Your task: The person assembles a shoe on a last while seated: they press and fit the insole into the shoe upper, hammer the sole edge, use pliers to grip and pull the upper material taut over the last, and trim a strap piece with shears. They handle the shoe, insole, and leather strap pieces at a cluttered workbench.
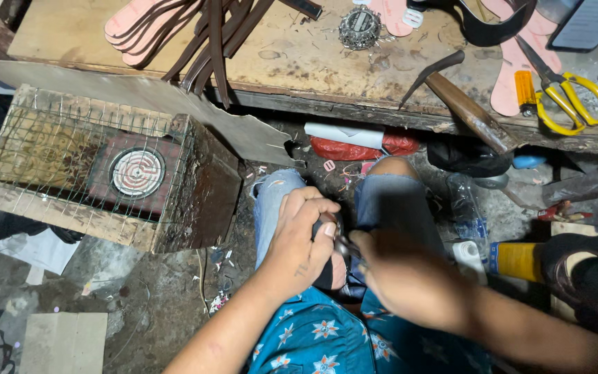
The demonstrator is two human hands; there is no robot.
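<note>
Dark sandal piece gripped over the knees, small tool going in

Dark sandal piece (328, 266) sits in the lap, between the two jean-clad knees (271, 201), just below the edge of the wooden bench (299, 55). Most of it is hidden by the hands, so exact shape can't be told; looks like a sole or strap part w/ a pale patch at its lower edge.

Step in hand, as I judge it: fixing or fastening work on that piece, mid-way, w/ a small metal bit (344, 244) showing btwn the hands. Next move prob. calls for a steady hold from the left and short, controlled pressure from the right, since the work is close to the thumb.

Left hand (302, 239): fingers curled tight round the top of the piece, thumb pressed down on its front. Closed grip, not spread.

Right hand (410, 280): blurred, so it's moving. Fingers look bunched toward the metal bit, touching or pinching it, but how far closed can't be told for sure.

Around: wire-covered wooden box w/ a round coil heater (137, 172) to the left on the floor; hammer (461, 100) and yellow scissors (565, 97) on the bench; brown straps (216, 41) and pink cut soles (136, 28) further up; yellow tube (517, 260) near the right forearm.
</note>
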